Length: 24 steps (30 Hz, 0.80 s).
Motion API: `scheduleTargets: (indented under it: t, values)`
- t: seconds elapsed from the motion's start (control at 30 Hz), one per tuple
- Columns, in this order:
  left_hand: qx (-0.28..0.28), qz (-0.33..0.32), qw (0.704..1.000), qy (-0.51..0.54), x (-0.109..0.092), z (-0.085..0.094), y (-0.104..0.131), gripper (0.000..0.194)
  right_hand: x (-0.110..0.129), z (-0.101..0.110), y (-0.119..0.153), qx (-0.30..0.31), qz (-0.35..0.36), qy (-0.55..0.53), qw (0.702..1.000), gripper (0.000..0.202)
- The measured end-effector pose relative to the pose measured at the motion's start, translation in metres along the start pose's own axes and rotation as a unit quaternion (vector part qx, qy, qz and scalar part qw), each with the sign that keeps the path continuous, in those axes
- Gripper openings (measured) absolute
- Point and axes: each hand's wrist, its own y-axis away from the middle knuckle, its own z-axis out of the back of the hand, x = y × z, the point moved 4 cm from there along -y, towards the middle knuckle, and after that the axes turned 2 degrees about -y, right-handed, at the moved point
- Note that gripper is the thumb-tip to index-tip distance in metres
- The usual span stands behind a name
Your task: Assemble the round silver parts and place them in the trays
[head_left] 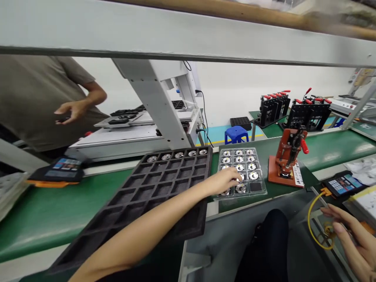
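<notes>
Along the green desk [29, 219], the black tray [143, 194] slants from lower left to centre. Just right of it lies the clear tray [256, 187], long axis running up-frame. The left hand [225, 180], nearer than the lower-right right hand [357, 239], curls over a silver part [242, 176]; I cannot tell whether either grip holds anything.

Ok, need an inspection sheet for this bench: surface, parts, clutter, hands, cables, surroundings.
Surface: green work surface.
Job's things: shiny round parts in clear tray and black compartment tray; red-handled clamp fixture alongside.
Clutter: crumpled clear plastic, keypad device at right.
Hands: left hand at clear tray, grip unclear; right hand near yellow cable, hold unclear.
Cables: yellow one loops at right; black cable hangs behind.
Surroundings: co-worker at left, blue stool beyond.
</notes>
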Motion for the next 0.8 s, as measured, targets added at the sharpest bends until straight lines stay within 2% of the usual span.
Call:
scheduleTargets:
  t: [0.1, 0.2, 0.27, 0.33, 0.43, 0.5, 0.6, 0.67, 0.7, 0.73, 0.8]
  values:
    - [0.054, -0.031, 0.998, 0.002, -0.019, -0.016, -0.012, 0.028, -0.007, -0.001, 0.011, 0.038, -0.031, -0.017, 0.999, 0.047]
    - [0.07, -0.035, 0.997, -0.005, -0.025, -0.009, -0.018, 0.018, -0.019, 0.01, 0.027, 0.022, -0.047, -0.026, 0.998, 0.045]
    - [0.066, -0.049, 0.997, -0.005, -0.04, -0.001, -0.02, 0.009, -0.022, 0.017, 0.034, 0.014, -0.062, -0.036, 0.997, 0.042]
    - [0.042, -0.075, 0.996, 0.007, -0.069, 0.004, -0.026, 0.003, -0.017, 0.02, 0.036, 0.016, -0.082, -0.053, 0.995, 0.038]
    - [-0.029, -0.164, 0.985, 0.05, -0.132, 0.005, -0.039, 0.007, 0.006, 0.018, 0.024, 0.032, -0.099, -0.093, 0.99, 0.036]
    - [-0.08, -0.271, 0.956, 0.08, -0.18, -0.001, -0.048, 0.011, 0.026, 0.014, 0.011, 0.041, -0.09, -0.145, 0.984, 0.037]
    - [-0.154, -0.46, 0.871, 0.081, -0.24, -0.012, -0.058, 0.015, 0.052, 0.016, -0.01, 0.05, -0.044, -0.253, 0.965, 0.051]
    - [-0.2, -0.55, 0.808, 0.068, -0.266, -0.019, -0.063, 0.016, 0.059, 0.023, -0.018, 0.057, -0.029, -0.292, 0.954, 0.06]
    - [-0.22, -0.577, 0.784, 0.066, -0.276, -0.021, -0.065, 0.018, 0.059, 0.028, -0.019, 0.058, -0.033, -0.296, 0.953, 0.058]
    - [-0.235, -0.593, 0.767, 0.069, -0.283, -0.023, -0.068, 0.02, 0.058, 0.034, -0.02, 0.054, -0.042, -0.295, 0.953, 0.053]
    - [-0.245, -0.608, 0.751, 0.079, -0.295, -0.027, -0.075, 0.022, 0.053, 0.046, -0.018, 0.033, -0.059, -0.284, 0.957, 0.046]
